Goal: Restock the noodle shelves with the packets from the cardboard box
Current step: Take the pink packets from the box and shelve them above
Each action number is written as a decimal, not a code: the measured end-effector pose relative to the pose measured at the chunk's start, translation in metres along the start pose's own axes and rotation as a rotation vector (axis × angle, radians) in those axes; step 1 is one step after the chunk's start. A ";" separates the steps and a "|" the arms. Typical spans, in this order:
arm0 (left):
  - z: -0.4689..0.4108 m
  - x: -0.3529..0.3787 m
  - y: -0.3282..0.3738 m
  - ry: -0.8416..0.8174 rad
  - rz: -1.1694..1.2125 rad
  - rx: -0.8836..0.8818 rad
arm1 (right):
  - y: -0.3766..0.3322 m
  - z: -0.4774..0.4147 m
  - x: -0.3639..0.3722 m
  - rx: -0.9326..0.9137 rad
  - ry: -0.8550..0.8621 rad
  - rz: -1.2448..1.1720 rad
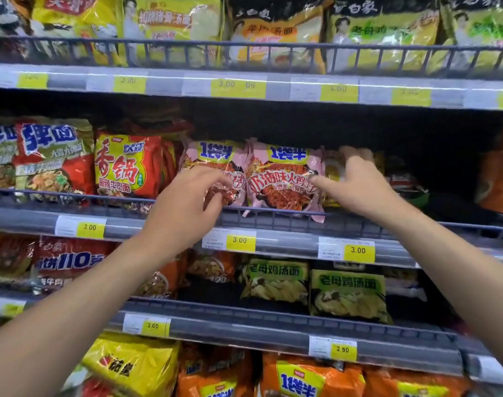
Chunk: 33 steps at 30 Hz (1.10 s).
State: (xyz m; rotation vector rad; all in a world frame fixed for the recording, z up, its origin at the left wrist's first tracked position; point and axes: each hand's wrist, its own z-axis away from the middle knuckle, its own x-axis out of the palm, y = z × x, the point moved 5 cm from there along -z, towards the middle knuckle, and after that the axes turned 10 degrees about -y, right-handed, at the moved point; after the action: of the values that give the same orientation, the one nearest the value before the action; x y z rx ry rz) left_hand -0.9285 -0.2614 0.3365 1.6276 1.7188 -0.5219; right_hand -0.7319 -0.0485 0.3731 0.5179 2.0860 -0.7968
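Observation:
Two pink noodle packets stand side by side on the middle shelf [273, 222], behind its wire rail. My left hand [187, 204] pinches the front of the left pink packet [213, 161] between thumb and fingers. My right hand [356, 184] holds the right edge of the right pink packet [281, 179], with the thumb on its front and the fingers curled behind it, over a yellowish packet [332, 170]. The cardboard box is out of view.
A dark gap opens on the middle shelf to the right of my right hand. Red-and-yellow packets [127, 164] fill the left. Green packets [347, 293] sit on the shelf below, yellow ones [170, 27] above. Yellow price tags [240, 240] line the shelf edges.

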 end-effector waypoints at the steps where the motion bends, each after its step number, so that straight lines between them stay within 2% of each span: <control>1: 0.009 -0.002 0.004 0.021 0.002 0.041 | -0.006 0.014 -0.003 -0.098 0.110 -0.010; 3: 0.032 -0.004 0.011 0.057 0.025 0.106 | -0.024 0.051 -0.007 -0.336 0.270 -0.073; 4: 0.046 -0.003 0.014 0.079 0.040 0.131 | -0.031 0.069 -0.004 -0.432 0.286 -0.101; 7: 0.107 0.022 0.013 0.035 0.079 0.129 | -0.041 0.127 0.042 -0.542 0.121 -0.139; 11: 0.196 0.080 -0.016 -0.158 0.126 0.028 | -0.025 0.193 0.134 -0.533 -0.201 -0.166; 16: 0.305 0.153 -0.053 -0.430 0.246 -0.220 | 0.006 0.269 0.249 -0.461 -0.590 -0.182; 19: 0.352 0.186 -0.064 -0.562 0.294 -0.297 | 0.020 0.315 0.306 -0.412 -0.768 -0.144; 22: 0.389 0.214 -0.075 -0.685 0.295 -0.360 | 0.038 0.360 0.360 -0.270 -1.016 -0.139; 26: 0.426 0.248 -0.081 -0.936 0.369 -0.407 | 0.064 0.414 0.423 -0.054 -1.369 -0.068; 30: 0.454 0.271 -0.092 -1.165 0.372 -0.444 | 0.077 0.452 0.467 0.095 -1.542 0.075; 33: 0.471 0.280 -0.100 -1.269 0.350 -0.487 | 0.083 0.471 0.487 0.237 -1.627 0.127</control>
State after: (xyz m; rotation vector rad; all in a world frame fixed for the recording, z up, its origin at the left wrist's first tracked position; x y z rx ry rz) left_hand -0.9155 -0.4139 -0.1985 0.8286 0.5222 -0.6698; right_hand -0.7014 -0.2774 -0.2695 0.0016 0.4573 -0.8939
